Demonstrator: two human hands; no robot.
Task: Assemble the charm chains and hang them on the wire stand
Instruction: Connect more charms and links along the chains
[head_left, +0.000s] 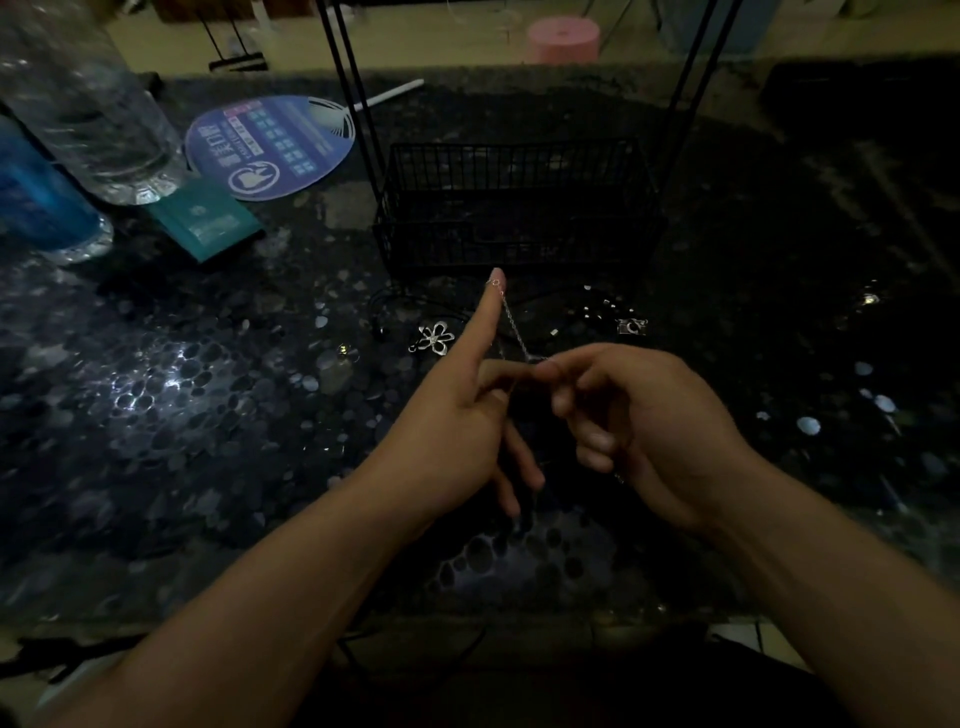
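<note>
A thin silver chain (514, 325) runs taut from the tip of my left hand's (457, 421) raised index finger down to my right hand (639, 421), which pinches its lower end between thumb and forefinger. My left thumb meets the right fingertips at the pinch. On the dark table beyond lie a silver flower charm (434, 338), a small camera-shaped charm (631, 326) and several tiny metal bits (597, 309). The black wire stand (514, 202), with a basket base and tall uprights, stands just behind them.
A clear plastic bottle (88, 98) and a blue bottle (41, 202) stand at the far left, beside a teal packet (208, 221) and a round blue hand fan (270, 145). A black cord (395, 306) lies left of the flower charm. The table's near edge runs below my forearms.
</note>
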